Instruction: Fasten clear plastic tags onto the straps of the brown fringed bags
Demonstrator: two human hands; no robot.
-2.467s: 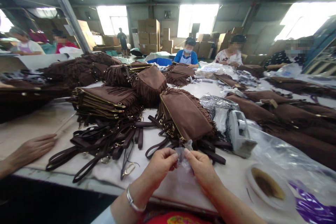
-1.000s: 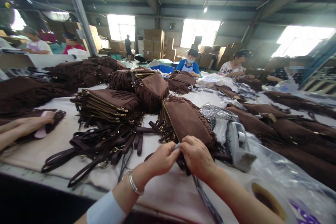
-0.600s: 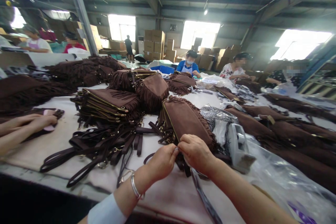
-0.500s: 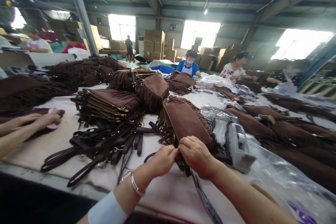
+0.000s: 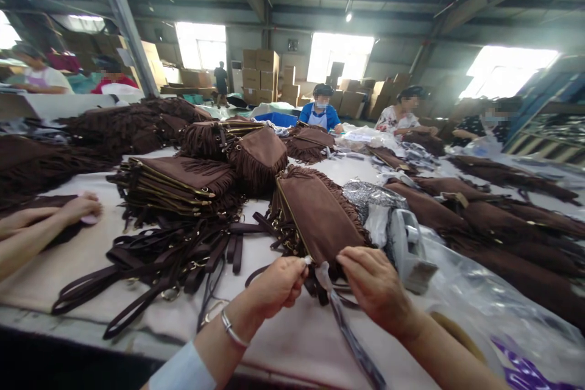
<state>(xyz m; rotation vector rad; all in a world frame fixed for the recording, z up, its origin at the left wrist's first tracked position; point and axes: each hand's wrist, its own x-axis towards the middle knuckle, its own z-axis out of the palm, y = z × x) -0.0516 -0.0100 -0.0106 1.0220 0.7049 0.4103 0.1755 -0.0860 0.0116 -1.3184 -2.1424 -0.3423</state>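
In front of me a brown fringed bag (image 5: 320, 207) with a gold zipper lies on top of a stack of like bags. My left hand (image 5: 281, 283) is closed in a pinch on a small white piece (image 5: 307, 260) at the zipper's near end. Beside it, a dark strap in clear plastic (image 5: 350, 326) hangs from the bag's near corner and runs down over the table. My right hand (image 5: 372, 283) is at the bag's lower right edge, fingers bent and pressed together. Whatever they hold, if anything, is hidden.
A tape dispenser (image 5: 409, 250) stands right of the bag, near clear plastic sheeting (image 5: 461, 283). Left are stacked fringed bags (image 5: 178, 183) and loose dark straps (image 5: 150, 262). A co-worker's hands (image 5: 75, 210) work at far left. Other people sit across the table.
My right hand has moved right, away from my left, uncovering the bag's near corner and the top of the plastic-wrapped strap. My left hand stays by the zipper end. The view has shifted slightly.
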